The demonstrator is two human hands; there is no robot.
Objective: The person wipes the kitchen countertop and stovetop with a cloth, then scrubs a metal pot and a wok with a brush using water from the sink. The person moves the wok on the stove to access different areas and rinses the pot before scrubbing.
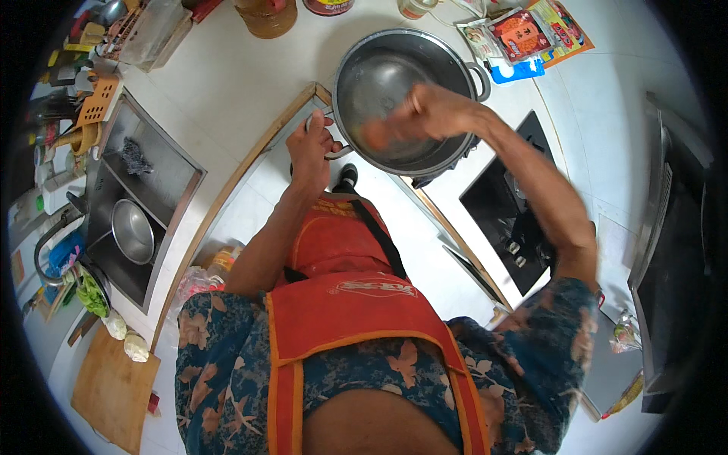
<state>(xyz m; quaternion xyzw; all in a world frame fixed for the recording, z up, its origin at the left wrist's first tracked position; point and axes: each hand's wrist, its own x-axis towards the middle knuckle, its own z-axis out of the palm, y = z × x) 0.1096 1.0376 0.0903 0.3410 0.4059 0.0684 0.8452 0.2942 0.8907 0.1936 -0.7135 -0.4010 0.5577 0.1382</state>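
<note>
A large dark grey two-handled cooking pot (392, 62) is in front of me at the counter corner, its inside facing up and looking wet. My left hand (311, 145) grips the loop handle (341, 152) on the pot's left side. Over the pot's interior, my right hand (432, 114) is blurred by motion, fingers curled. An orange-brown blur (375, 134) shows at its fingertips; whether that is a held scrubber or the fingers themselves is unclear. The pot's other handle (482, 81) sticks out at the right, untouched.
Left, a steel sink (187, 165) holds a metal bowl (132, 230) and a scouring pad (136, 156). A wooden cutting board (114, 387) lies nearer me. Right are a black cooktop (506, 227) and food packets (523, 37). A jar (264, 17) stands behind.
</note>
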